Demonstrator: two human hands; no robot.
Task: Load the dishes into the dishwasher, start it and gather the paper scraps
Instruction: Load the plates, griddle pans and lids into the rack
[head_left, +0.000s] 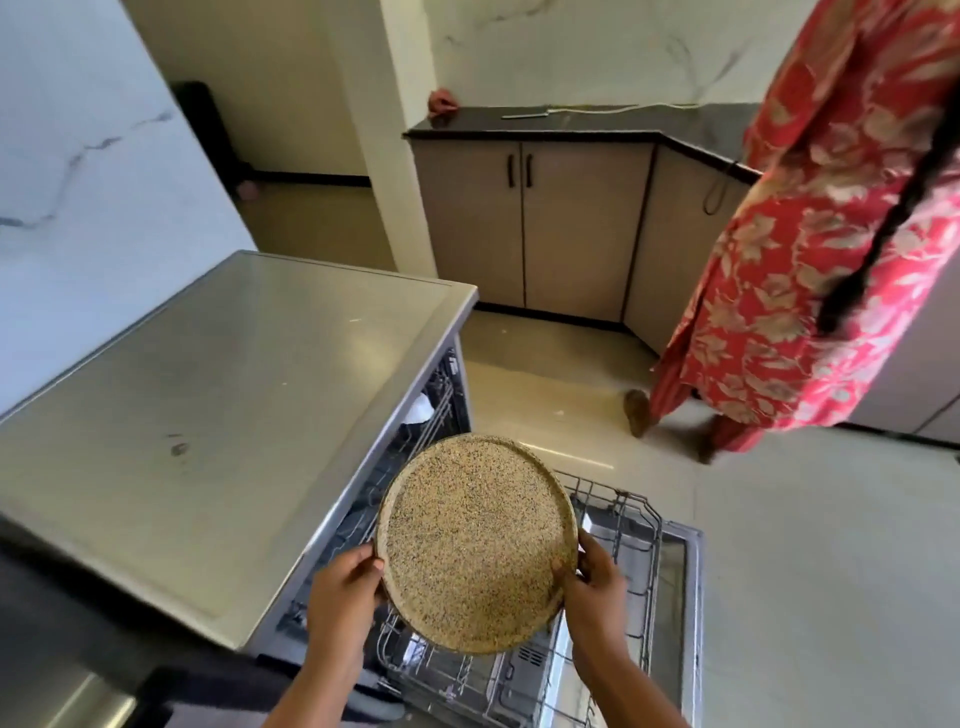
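Plate (475, 543), round and speckled, is held above the pulled-out dishwasher rack (621, 512). Left hand (343, 597) fingers clamp its rim at 9 o'clock; right hand (592, 577) fingers clamp it at 3 o'clock.

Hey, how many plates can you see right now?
1: the speckled plate, held by the left hand and right hand over the lower rack. Others may be hidden inside the dishwasher.
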